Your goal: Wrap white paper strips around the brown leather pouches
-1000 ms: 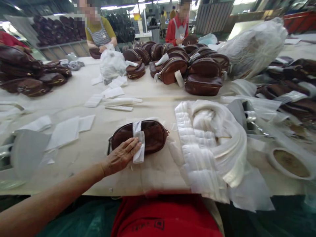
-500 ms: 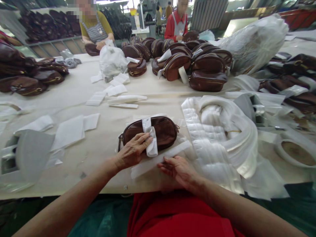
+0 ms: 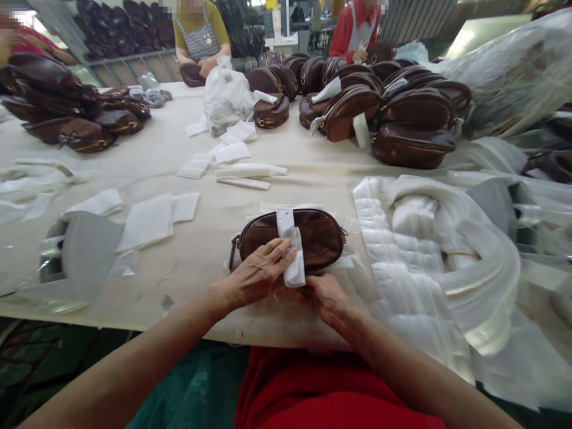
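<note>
A dark brown oval zip bag (image 3: 319,235) lies on the table in front of me, a white wrapping strip (image 3: 295,271) running across its middle and hanging over its near edge. My left hand (image 3: 261,271) lies on the bag's near side, fingers stretched flat and pressing on the strip. Just right of the strip's folded lower end, my right hand (image 3: 328,297) is at the bag's near edge with fingers closed together. Its fingertips are partly hidden, so what they hold cannot be made out.
Long white foam strips (image 3: 402,268) are heaped on the right. Grey tape dispensers stand left (image 3: 87,250) and right (image 3: 496,208). White sheets (image 3: 147,220) lie left. Brown bags (image 3: 415,113) are piled at the back, a plastic bag (image 3: 227,98) beside them. Co-workers (image 3: 203,36) stand across the table.
My right hand has moved up to the bag's near edge, by the strip's end. The translucent strip formerly beside it no longer shows there. My left hand stays on the strip; the view has shifted.
</note>
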`<control>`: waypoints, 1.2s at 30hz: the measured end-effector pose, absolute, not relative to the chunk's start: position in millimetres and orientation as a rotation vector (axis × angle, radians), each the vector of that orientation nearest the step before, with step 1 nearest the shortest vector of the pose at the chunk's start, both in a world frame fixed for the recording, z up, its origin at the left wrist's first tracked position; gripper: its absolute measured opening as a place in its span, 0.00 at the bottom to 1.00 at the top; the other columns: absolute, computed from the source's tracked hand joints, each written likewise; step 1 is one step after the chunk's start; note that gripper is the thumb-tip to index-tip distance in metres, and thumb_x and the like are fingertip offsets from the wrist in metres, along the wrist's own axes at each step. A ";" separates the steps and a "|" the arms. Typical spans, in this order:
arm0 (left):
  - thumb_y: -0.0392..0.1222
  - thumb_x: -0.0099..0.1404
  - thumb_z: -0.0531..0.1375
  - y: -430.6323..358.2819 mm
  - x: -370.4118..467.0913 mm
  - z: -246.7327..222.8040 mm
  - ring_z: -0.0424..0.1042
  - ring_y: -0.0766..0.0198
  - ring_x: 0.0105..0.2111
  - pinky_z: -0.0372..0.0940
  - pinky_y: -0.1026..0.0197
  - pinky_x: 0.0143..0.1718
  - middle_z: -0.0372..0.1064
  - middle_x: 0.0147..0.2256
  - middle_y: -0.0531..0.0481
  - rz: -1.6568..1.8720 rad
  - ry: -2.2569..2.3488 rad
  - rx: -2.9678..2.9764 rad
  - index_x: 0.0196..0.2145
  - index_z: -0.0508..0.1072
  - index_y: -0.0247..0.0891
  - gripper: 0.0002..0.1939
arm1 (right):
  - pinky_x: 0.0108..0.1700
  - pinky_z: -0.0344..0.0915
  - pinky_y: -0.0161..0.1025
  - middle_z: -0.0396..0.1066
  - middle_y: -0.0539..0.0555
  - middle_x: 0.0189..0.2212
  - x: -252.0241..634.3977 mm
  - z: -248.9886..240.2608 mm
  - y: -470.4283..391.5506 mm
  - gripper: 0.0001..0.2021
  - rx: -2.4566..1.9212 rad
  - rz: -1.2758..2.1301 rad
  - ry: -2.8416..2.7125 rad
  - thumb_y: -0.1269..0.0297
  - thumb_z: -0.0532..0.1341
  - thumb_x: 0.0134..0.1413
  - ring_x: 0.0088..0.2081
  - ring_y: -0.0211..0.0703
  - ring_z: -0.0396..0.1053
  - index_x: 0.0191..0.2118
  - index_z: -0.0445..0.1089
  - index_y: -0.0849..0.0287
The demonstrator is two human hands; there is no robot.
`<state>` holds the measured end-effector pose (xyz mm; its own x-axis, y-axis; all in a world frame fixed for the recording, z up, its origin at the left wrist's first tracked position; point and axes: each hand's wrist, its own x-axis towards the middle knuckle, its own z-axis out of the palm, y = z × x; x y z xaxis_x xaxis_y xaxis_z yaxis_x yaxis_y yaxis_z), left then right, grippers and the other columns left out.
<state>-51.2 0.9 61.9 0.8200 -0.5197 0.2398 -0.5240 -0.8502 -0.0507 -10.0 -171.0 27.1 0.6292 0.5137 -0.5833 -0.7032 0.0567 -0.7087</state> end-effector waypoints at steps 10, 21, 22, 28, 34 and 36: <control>0.32 0.68 0.46 -10.9 -59.3 54.9 0.58 0.47 0.57 0.63 0.51 0.50 0.58 0.55 0.30 0.460 -0.735 3.142 0.56 0.59 0.24 0.20 | 0.26 0.65 0.34 0.70 0.52 0.21 -8.9 64.6 -214.1 0.11 -1.699 0.625 -0.411 0.57 0.58 0.52 0.23 0.38 0.68 0.30 0.70 0.60; 0.38 0.68 0.51 -13.4 -61.7 47.2 0.59 0.47 0.56 0.65 0.51 0.49 0.60 0.54 0.30 0.528 -0.628 2.962 0.54 0.61 0.22 0.20 | 0.51 0.65 0.52 0.68 0.58 0.47 16.7 46.9 -183.4 0.19 -1.965 -0.036 -1.133 0.64 0.63 0.52 0.49 0.51 0.65 0.51 0.64 0.56; 0.38 0.68 0.51 -13.1 -61.5 45.8 0.59 0.48 0.56 0.65 0.51 0.49 0.61 0.54 0.30 0.555 -0.613 2.923 0.53 0.61 0.23 0.19 | 0.51 0.64 0.52 0.68 0.58 0.47 15.2 43.4 -184.0 0.19 -1.969 -0.050 -1.137 0.66 0.62 0.52 0.49 0.51 0.65 0.51 0.64 0.55; 0.34 0.68 0.49 -11.2 -59.9 39.6 0.63 0.55 0.54 0.65 0.54 0.51 0.67 0.49 0.37 0.698 -0.595 2.751 0.49 0.65 0.27 0.14 | 0.48 0.66 0.48 0.71 0.58 0.43 16.2 29.1 -186.0 0.18 -1.930 -0.191 -1.194 0.69 0.61 0.53 0.45 0.49 0.67 0.51 0.64 0.56; 0.34 0.62 0.51 -8.2 -61.8 49.8 0.58 0.52 0.57 0.64 0.51 0.53 0.63 0.53 0.34 0.488 -0.659 2.686 0.53 0.61 0.25 0.21 | 0.47 0.66 0.47 0.72 0.58 0.43 18.2 17.8 -188.8 0.21 -1.905 -0.294 -1.288 0.68 0.60 0.56 0.44 0.48 0.68 0.56 0.61 0.57; 0.39 0.61 0.54 -9.4 -61.5 52.0 0.58 0.51 0.57 0.63 0.50 0.53 0.63 0.52 0.34 0.408 -0.630 2.679 0.53 0.61 0.26 0.23 | 0.46 0.66 0.46 0.72 0.58 0.43 18.1 15.1 -189.5 0.23 -1.909 -0.330 -1.291 0.67 0.59 0.57 0.44 0.48 0.68 0.58 0.59 0.58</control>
